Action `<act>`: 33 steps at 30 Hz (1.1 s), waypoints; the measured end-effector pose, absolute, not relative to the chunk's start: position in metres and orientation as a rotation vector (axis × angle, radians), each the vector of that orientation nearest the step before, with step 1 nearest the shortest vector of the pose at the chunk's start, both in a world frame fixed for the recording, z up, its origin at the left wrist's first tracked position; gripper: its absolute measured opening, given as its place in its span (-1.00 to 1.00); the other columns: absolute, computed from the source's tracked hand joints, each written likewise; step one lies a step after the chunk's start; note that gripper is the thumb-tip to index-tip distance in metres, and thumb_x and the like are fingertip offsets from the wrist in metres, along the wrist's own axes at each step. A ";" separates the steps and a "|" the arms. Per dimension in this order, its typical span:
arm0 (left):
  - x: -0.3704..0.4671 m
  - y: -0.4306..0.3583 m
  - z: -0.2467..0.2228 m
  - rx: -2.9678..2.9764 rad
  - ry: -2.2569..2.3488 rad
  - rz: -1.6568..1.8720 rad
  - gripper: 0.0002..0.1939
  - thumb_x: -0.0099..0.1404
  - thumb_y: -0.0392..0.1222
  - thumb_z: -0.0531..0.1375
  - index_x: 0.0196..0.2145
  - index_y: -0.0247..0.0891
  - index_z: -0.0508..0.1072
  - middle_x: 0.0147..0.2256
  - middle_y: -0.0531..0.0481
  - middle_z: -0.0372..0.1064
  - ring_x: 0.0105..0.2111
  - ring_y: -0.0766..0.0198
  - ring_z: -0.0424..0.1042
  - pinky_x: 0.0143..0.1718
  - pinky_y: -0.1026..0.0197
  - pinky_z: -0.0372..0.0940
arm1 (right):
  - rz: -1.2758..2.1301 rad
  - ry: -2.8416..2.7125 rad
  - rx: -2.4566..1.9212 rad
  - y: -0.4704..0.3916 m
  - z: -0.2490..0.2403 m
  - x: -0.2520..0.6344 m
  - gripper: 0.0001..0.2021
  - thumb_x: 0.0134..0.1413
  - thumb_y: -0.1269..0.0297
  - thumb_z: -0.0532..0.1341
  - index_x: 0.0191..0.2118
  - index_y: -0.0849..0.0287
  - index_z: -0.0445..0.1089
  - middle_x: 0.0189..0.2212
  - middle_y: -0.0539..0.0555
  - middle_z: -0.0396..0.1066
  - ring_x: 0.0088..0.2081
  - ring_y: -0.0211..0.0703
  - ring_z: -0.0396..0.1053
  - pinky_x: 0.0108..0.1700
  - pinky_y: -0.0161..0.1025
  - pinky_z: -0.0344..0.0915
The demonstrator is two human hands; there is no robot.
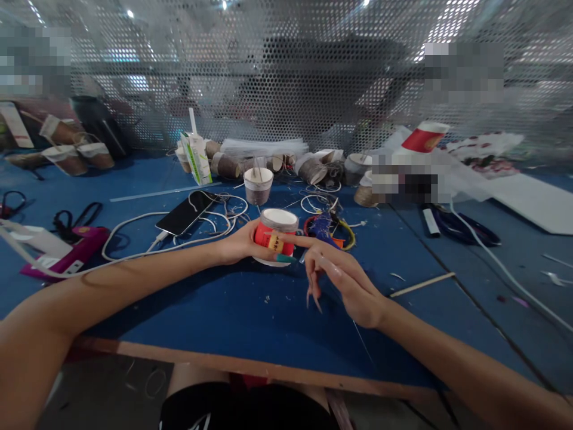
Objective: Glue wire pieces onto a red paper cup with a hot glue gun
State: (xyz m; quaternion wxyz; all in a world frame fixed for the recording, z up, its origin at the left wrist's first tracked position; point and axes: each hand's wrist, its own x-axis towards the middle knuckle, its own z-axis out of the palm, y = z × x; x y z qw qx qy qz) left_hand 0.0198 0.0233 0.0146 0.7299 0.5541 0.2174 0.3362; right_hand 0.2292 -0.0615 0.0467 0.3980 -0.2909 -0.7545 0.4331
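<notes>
In the head view, a red paper cup [272, 240] stands upright near the middle of the blue table, with a grey-white band round its top and dark lettering on a yellow patch. My left hand [242, 243] is wrapped round its left side, the teal-nailed thumb across the front; the fingers behind the cup are hidden. From the right, my right hand [342, 275] reaches its index finger out to the cup's front, by the yellow patch. Its other fingers hang loosely apart, holding nothing visible. Just behind the cup stands a brown-and-white cup [258, 186].
A phone [187, 213] with a white cable lies on the left. A drink carton [196, 158] and several brown cups stand along the perforated metal screen [290, 89]. Coloured wire coils [329, 230], a thin stick [422, 285] and scissors [468, 227] lie to the right.
</notes>
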 end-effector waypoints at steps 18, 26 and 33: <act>0.017 0.028 0.011 1.159 0.411 0.834 -0.31 -0.17 -0.17 0.50 -0.03 -0.28 0.47 -0.08 -0.20 0.56 -0.05 -0.01 0.54 0.05 -0.02 0.36 | 0.803 -2.010 -0.806 -0.060 0.049 0.230 -0.59 0.37 0.09 -0.01 -0.49 0.11 0.31 -0.61 -0.04 0.32 -0.65 -0.29 0.24 -0.54 -0.26 0.32; 0.018 0.024 0.016 1.059 0.527 0.894 -0.28 -0.19 -0.23 0.48 -0.01 -0.24 0.42 -0.12 -0.12 0.54 -0.11 0.04 0.54 0.03 -0.02 0.38 | -0.295 -1.882 -1.494 -0.032 0.073 0.266 -0.65 0.26 -0.06 0.00 -0.44 0.06 0.12 -0.47 0.12 0.37 -0.50 -0.13 0.27 -0.45 -0.15 0.16; 0.017 0.028 0.013 0.933 0.580 0.920 -0.40 -0.12 -0.18 0.45 -0.09 -0.30 0.43 -0.20 -0.13 0.56 -0.18 0.04 0.54 -0.02 -0.04 0.40 | 0.101 -2.383 -1.898 -0.014 0.080 0.279 -0.55 -0.12 -0.20 0.28 -0.37 0.09 0.24 -0.39 0.14 0.45 -0.44 -0.02 0.39 -0.43 -0.16 0.21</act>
